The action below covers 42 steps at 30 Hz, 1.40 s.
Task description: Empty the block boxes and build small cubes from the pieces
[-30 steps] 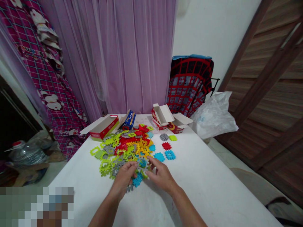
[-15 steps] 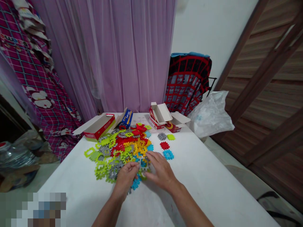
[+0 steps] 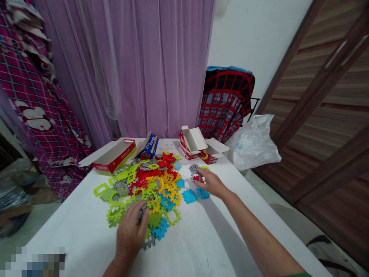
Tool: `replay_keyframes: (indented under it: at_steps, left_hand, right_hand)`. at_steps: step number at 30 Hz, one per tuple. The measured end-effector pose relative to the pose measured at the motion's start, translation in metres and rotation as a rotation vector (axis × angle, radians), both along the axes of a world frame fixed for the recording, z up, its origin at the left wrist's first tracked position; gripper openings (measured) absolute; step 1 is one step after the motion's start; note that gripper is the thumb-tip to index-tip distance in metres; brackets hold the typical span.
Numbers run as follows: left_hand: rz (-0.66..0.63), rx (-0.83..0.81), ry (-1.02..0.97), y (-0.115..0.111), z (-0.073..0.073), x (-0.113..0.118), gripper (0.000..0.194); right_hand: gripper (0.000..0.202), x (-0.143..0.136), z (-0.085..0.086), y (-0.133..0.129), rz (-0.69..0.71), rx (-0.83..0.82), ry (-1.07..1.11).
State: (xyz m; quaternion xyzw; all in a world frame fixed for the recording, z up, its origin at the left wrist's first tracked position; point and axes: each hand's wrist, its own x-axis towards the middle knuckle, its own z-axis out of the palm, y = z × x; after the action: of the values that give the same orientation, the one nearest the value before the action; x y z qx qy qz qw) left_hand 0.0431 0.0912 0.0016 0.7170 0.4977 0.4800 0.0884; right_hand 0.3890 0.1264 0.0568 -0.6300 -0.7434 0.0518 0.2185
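A pile of interlocking plastic tiles [image 3: 155,184] in green, grey, red, yellow and blue covers the middle of the table. Over its near left part is my left hand [image 3: 132,223], thumb and fingers apart around a grey tile [image 3: 142,212] in the pile. To the right of the pile, my right hand [image 3: 212,183] pinches a grey frame-like tile [image 3: 194,179]. Through that tile's opening a red tile [image 3: 196,178] shows. Just behind is a grey tile [image 3: 193,168], with a green tile [image 3: 205,167] beside it. Blue tiles [image 3: 203,193] lie nearer me.
Open cardboard boxes line the table's far side: a red one [image 3: 115,159] at left, a blue one [image 3: 151,146], and red ones [image 3: 188,148] at right. A clear plastic bag [image 3: 256,142] hangs by the right edge of the white table [image 3: 184,254].
My hands have parted. The right one has carried a grey tile rightward to the separate tiles; the left has moved left over the pile. Another blue tile now lies right of the pile.
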Motion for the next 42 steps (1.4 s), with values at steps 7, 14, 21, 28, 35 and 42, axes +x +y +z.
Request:
replay_keyframes:
  at_steps: [7, 14, 21, 28, 35, 42]
  left_hand:
    - [0.111, 0.2, 0.146, 0.009, -0.026, -0.026, 0.032]
    - [0.128, 0.139, 0.098, 0.01, -0.03, -0.033, 0.036]
    - [0.117, 0.028, 0.065, 0.009, -0.029, -0.033, 0.035]
    - [0.135, 0.032, 0.074, 0.009, -0.033, -0.035, 0.034]
    - [0.117, 0.055, 0.079, 0.011, -0.031, -0.035, 0.032]
    - [0.122, 0.027, 0.054, 0.012, -0.033, -0.036, 0.032]
  right_hand:
    - [0.052, 0.055, 0.006, 0.077, -0.051, -0.156, -0.192]
    - [0.068, 0.071, 0.001, 0.107, 0.032, -0.234, -0.215]
    - [0.064, 0.07, 0.006, 0.11, 0.086, -0.287, -0.298]
    - [0.064, 0.064, 0.002, 0.114, 0.148, -0.289, -0.284]
    - [0.064, 0.06, 0.007, 0.108, 0.14, -0.247, -0.314]
    - [0.068, 0.03, 0.015, 0.095, -0.185, -0.308, -0.39]
